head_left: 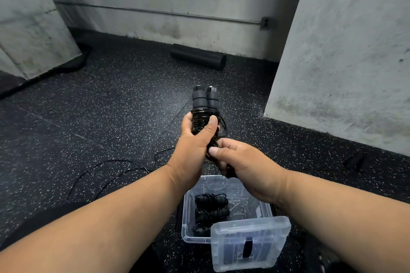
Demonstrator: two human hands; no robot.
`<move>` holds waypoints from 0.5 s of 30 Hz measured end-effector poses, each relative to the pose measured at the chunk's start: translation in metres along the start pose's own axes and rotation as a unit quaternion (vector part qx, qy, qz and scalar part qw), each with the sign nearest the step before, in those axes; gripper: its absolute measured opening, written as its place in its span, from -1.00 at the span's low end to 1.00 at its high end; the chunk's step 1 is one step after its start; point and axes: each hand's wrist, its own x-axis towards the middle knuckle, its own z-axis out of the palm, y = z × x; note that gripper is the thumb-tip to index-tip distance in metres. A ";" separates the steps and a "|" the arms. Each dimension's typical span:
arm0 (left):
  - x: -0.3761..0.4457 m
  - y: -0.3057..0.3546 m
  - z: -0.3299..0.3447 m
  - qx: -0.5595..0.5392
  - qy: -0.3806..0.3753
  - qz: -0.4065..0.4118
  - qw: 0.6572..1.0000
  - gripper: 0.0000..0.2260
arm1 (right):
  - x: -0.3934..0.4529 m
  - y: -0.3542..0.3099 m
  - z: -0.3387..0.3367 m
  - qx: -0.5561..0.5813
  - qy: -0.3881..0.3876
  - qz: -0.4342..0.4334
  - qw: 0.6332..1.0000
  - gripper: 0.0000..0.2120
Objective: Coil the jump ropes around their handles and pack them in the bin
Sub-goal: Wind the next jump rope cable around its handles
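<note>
1. Jump rope [205, 106]: two black handles side by side, thin cord coiled around them.
2. Left hand [195, 137] wraps the coil, held above the clear bin [188, 213].
3. Right hand [241, 166] pinches the cord at the bottom.

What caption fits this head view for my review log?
Left hand grips paired handles wound with rope; right hand works the coil's lower end above the open bin holding coiled ropes.

A black jump rope [205, 113] coiled round 2 upright handles; 3 coiled ropes [210, 210] in the clear bin [188, 217].
</note>
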 end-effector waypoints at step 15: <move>0.004 -0.004 0.006 -0.029 0.020 0.017 0.999 -0.57 | 0.003 0.012 0.015 -0.181 0.247 -0.119 0.944 -0.78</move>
